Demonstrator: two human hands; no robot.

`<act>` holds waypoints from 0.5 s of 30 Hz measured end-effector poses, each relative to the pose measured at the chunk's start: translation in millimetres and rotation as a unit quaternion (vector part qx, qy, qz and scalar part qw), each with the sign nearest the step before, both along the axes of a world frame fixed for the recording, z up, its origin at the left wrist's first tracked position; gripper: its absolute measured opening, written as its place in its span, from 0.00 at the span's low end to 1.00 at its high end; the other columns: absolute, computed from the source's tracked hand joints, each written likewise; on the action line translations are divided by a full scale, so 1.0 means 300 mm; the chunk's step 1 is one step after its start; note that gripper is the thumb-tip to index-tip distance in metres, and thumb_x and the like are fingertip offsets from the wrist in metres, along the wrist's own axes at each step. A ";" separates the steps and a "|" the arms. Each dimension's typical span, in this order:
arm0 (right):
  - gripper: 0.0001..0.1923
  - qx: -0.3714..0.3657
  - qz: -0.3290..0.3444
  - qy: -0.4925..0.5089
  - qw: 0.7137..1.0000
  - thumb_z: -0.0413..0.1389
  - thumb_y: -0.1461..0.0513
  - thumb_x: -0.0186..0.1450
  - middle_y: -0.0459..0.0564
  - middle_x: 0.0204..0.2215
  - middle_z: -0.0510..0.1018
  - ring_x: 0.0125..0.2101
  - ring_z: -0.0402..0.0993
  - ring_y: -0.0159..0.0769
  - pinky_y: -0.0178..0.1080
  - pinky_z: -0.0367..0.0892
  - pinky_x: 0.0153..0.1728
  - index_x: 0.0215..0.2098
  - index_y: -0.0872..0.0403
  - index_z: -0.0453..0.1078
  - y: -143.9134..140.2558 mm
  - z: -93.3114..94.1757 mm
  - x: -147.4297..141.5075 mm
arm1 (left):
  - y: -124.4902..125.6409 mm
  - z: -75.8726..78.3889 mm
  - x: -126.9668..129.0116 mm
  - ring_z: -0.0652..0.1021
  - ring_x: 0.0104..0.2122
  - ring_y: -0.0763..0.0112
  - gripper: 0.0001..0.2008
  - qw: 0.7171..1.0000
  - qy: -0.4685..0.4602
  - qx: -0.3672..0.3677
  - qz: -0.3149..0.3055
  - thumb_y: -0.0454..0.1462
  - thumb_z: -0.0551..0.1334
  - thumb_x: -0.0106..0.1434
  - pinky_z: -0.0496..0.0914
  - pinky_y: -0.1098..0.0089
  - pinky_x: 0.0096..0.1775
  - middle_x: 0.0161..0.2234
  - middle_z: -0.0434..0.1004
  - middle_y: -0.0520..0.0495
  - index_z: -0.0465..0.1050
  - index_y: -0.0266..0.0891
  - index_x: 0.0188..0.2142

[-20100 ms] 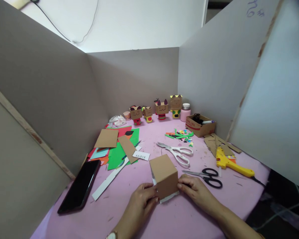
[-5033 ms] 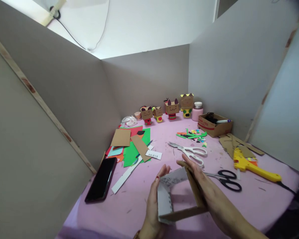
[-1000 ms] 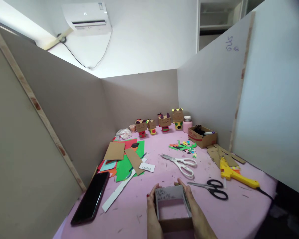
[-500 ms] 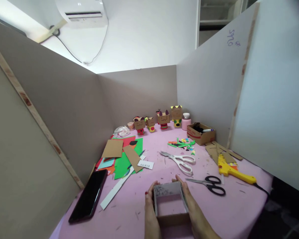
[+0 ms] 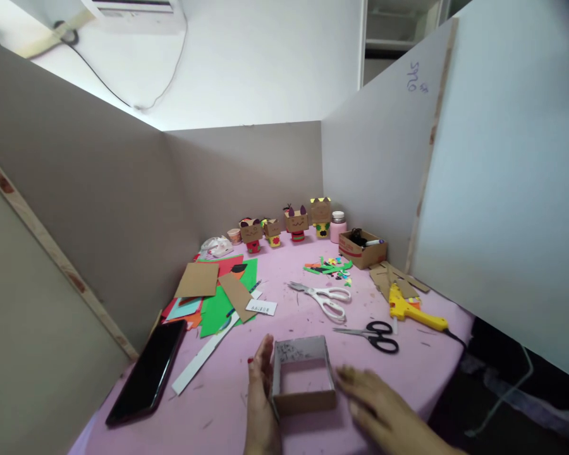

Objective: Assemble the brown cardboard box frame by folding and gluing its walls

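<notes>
Pink table [image 5: 289, 303], walled by grey boards. Open cardboard box [image 5: 302, 376] stands at the near edge, mouth up, between both hands. At its 12 o'clock, white scissors [image 5: 323, 299]; at 2 o'clock, black scissors [image 5: 372, 335] near the box; further at 2 o'clock, yellow glue gun [image 5: 413, 309] lying on cardboard scraps. At 10 o'clock, a white paper strip [image 5: 203, 355], a black phone [image 5: 146, 373] beyond it, and a pile of coloured paper [image 5: 218, 294]. Far back at 12 o'clock, a row of small box figures [image 5: 287, 224], a pink jar [image 5: 337, 226], a small carton [image 5: 363, 248].

Left hand [image 5: 262, 398] stands on edge, fingers straight and together, palm flat against the box's left wall. Right hand [image 5: 384, 411], blurred, lies palm down, fingers spread, just right of the box, apart from it, holding nothing.
</notes>
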State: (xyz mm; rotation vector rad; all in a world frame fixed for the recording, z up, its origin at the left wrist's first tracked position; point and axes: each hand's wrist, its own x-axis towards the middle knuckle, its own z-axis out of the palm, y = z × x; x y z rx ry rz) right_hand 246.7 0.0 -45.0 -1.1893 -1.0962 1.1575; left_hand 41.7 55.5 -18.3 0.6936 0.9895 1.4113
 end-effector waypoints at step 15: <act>0.20 0.118 0.102 -0.356 0.922 0.50 0.54 0.65 0.56 0.54 0.73 0.55 0.66 0.50 0.50 0.61 0.56 0.51 0.52 0.73 -0.018 -0.018 -0.029 | 0.021 -0.031 -0.021 0.58 0.64 0.69 0.25 0.998 0.049 0.050 -0.011 0.54 0.48 0.65 0.44 0.63 0.65 0.62 0.64 0.52 0.69 0.46 0.52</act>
